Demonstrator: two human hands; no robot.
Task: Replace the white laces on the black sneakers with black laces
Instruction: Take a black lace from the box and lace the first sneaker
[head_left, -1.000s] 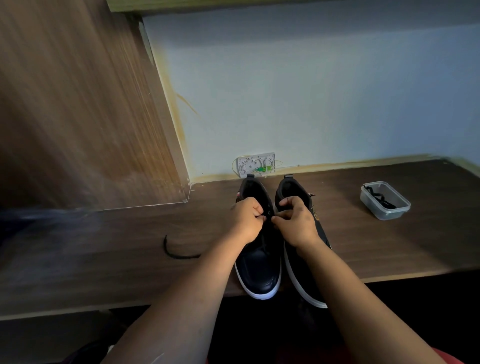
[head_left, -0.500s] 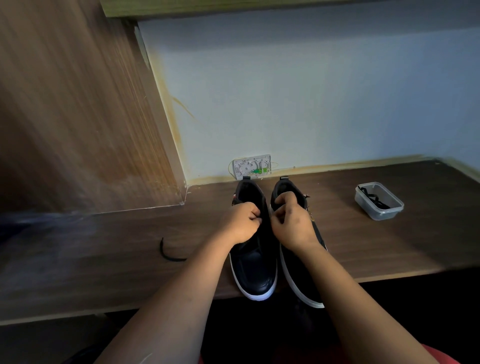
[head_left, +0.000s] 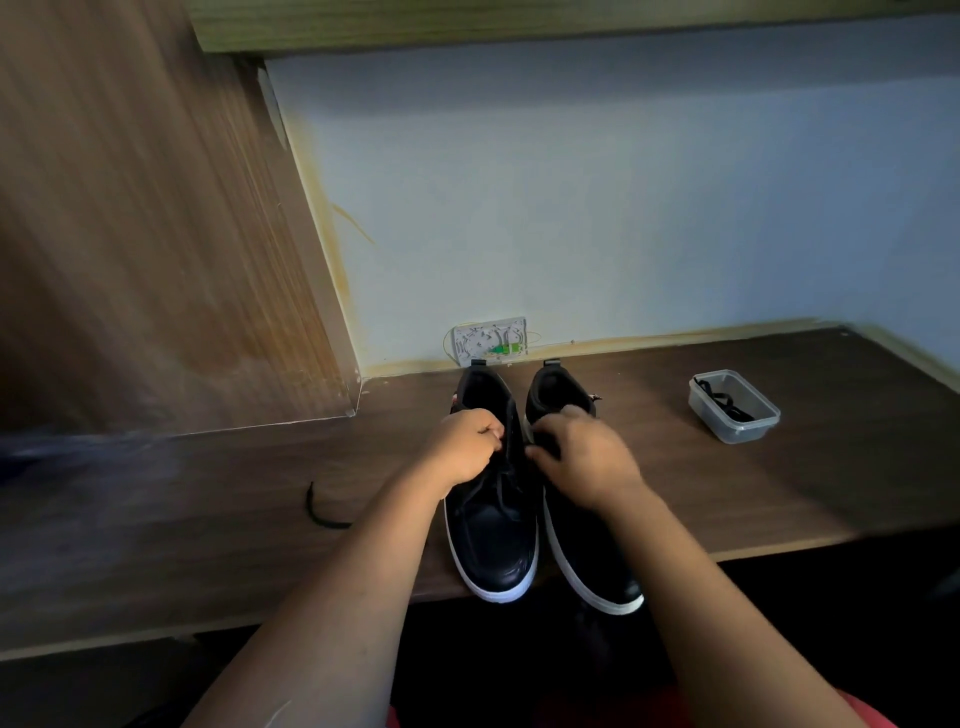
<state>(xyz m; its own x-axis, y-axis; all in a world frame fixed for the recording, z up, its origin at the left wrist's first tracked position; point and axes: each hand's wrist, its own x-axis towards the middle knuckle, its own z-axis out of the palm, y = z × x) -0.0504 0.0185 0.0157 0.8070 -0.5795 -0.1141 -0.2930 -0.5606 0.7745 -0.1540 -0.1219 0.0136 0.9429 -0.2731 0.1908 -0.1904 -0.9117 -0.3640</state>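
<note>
I see a dark wooden desk (head_left: 779, 467) running along a pale wall (head_left: 623, 182), with a wooden panel (head_left: 130, 234) rising at its left. 2 black sneakers with white soles stand side by side near the desk's front edge, toes overhanging toward me: the left sneaker (head_left: 493, 540) and the right sneaker (head_left: 592, 556). My left hand (head_left: 465, 449) is curled, fingers pinching something dark at the left sneaker's lacing; I take it for a black lace but cannot tell. My right hand (head_left: 584, 457) is curled over the gap between the 2 sneakers; what it grips is hidden. The hands sit close together, not touching. A clear plastic tub (head_left: 735, 408) holding black laces (head_left: 724, 402) stands well to the right. 1 loose black lace (head_left: 319, 512) lies on the desk left of my arm. A small white wall plate (head_left: 488, 343) sits behind the sneakers. I can read no brand or writing.
</note>
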